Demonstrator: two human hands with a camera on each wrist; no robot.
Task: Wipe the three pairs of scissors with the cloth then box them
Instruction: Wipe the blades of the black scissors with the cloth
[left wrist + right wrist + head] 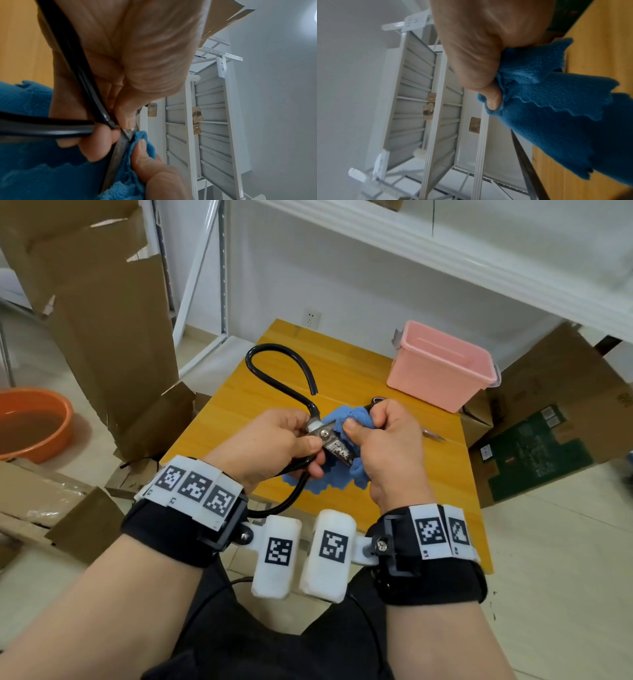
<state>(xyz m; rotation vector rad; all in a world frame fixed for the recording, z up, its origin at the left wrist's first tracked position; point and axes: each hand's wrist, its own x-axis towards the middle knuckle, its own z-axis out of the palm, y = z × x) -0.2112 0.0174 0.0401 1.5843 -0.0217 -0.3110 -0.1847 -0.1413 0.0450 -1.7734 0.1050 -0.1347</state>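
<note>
Large scissors (pixel 334 445) with long black looped handles are held above the yellow table (pixel 394 484). My left hand (pixel 274 443) grips them near the pivot, and the left wrist view shows its fingers curled round the black handles (pixel 72 128). My right hand (pixel 380 440) pinches the blue cloth (pixel 346 419) against the stained blades (pixel 118 152); the cloth (pixel 556 115) hangs below. Another pair of scissors (pixel 432 435) lies on the table behind my right hand, mostly hidden. The pink box (pixel 442 364) stands open at the far right of the table.
Cardboard sheets (pixel 102 313) lean at the left, and an orange basin (pixel 34 422) sits on the floor. Cardboard boxes (pixel 548 419) lie right of the table. A white shelf (pixel 445 244) runs overhead at the back.
</note>
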